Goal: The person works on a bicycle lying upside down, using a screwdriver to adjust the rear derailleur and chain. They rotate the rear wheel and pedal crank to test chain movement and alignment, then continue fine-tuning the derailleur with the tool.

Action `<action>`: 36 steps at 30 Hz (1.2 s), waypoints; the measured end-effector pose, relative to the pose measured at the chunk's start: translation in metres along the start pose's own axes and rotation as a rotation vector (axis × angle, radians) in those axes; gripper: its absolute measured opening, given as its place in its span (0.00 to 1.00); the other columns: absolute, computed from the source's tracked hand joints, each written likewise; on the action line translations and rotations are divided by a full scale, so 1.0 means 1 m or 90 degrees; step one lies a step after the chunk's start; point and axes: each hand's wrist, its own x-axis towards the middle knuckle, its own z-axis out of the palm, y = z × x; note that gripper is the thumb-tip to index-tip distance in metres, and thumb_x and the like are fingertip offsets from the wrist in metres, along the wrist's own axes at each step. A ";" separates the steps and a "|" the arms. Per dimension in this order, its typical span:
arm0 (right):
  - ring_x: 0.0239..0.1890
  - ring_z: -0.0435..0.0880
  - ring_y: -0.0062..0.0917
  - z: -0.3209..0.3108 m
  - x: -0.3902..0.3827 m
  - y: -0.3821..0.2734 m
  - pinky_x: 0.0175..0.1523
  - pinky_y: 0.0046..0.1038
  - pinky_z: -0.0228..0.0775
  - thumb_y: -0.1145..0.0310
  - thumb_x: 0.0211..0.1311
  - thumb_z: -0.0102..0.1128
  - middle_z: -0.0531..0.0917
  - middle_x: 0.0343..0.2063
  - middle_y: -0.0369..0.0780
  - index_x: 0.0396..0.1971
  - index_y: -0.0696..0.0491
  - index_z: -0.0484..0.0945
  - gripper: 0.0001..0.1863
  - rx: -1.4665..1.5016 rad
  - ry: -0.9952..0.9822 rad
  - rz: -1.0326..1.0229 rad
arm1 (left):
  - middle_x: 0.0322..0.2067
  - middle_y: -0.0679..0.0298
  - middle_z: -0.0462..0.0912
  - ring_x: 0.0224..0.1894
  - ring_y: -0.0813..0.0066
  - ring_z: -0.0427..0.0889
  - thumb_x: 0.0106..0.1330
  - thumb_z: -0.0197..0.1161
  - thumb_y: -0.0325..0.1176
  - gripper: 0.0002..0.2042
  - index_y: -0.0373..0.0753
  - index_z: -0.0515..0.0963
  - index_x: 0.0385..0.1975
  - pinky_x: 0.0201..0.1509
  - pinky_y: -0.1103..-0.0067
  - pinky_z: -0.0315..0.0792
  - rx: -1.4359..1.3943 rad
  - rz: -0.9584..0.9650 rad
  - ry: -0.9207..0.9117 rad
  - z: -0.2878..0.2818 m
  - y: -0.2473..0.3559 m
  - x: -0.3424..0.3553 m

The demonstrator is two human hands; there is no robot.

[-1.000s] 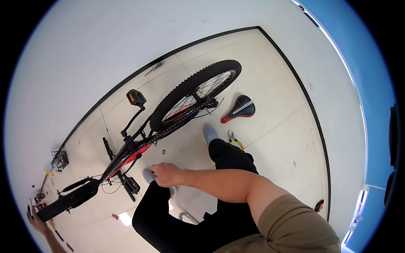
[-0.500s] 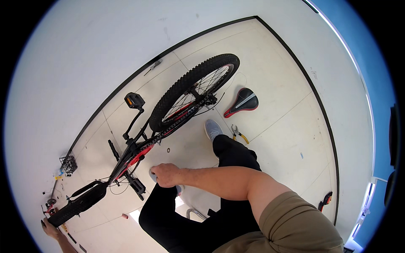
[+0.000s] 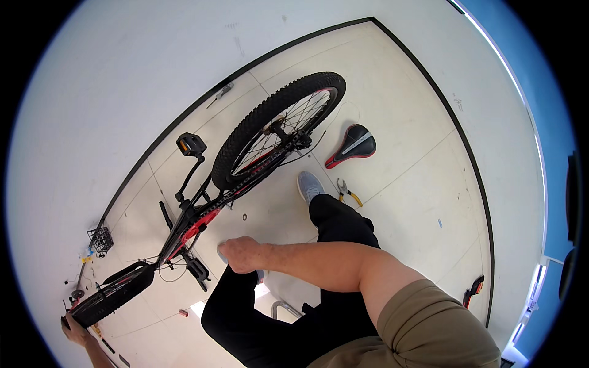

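Note:
A black bicycle frame with red parts [image 3: 195, 232] leans upside down in front of me, from lower left to upper middle. Its rear wheel [image 3: 236, 138] has a knobby black tyre and is farthest from me. At the lower left, my left hand [image 3: 76, 334] is closed on the near end of the front wheel [image 3: 116, 297]; its fingers are partly hidden. My right hand [image 3: 243, 254] is curled closed above my left leg, hiding part of a shoe. Whether it holds anything is hidden. A black pedal [image 3: 191, 145] points up at the far side.
A black and red saddle [image 3: 353, 147] and yellow-handled pliers [image 3: 350, 193] lie right of the rear wheel. A small ring [image 3: 245, 217] lies on the floor [image 3: 417, 202]. A wire basket [image 3: 100, 241] stands by the wall at left. A black and red part [image 3: 473, 291] lies at right.
The front wheel has turned slightly, so more of its spokes show, with my left hand still on it. The rear wheel has shifted slightly up and left. My right hand stays put.

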 end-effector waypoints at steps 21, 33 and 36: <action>0.46 0.86 0.45 -0.012 0.013 -0.007 0.50 0.42 0.79 0.74 0.52 0.58 0.86 0.40 0.51 0.42 0.61 0.78 0.15 -0.013 -0.024 0.007 | 0.54 0.43 0.77 0.52 0.56 0.82 0.51 0.69 0.46 0.32 0.30 0.79 0.53 0.59 0.69 0.78 0.261 -0.179 0.070 -0.013 0.029 0.008; 0.46 0.86 0.45 -0.013 0.012 -0.003 0.51 0.41 0.79 0.75 0.53 0.56 0.85 0.40 0.51 0.42 0.61 0.78 0.15 -0.014 -0.024 0.000 | 0.40 0.50 0.81 0.42 0.53 0.85 0.58 0.63 0.23 0.15 0.21 0.75 0.44 0.45 0.57 0.89 -0.494 -0.415 -0.091 -0.007 0.065 -0.047; 0.44 0.86 0.47 -0.009 0.013 0.001 0.48 0.43 0.79 0.77 0.54 0.54 0.85 0.39 0.52 0.41 0.59 0.77 0.13 -0.002 -0.010 -0.013 | 0.37 0.57 0.81 0.38 0.59 0.84 0.59 0.63 0.24 0.10 0.27 0.79 0.39 0.44 0.59 0.89 -0.523 -0.362 -0.088 -0.007 0.069 -0.055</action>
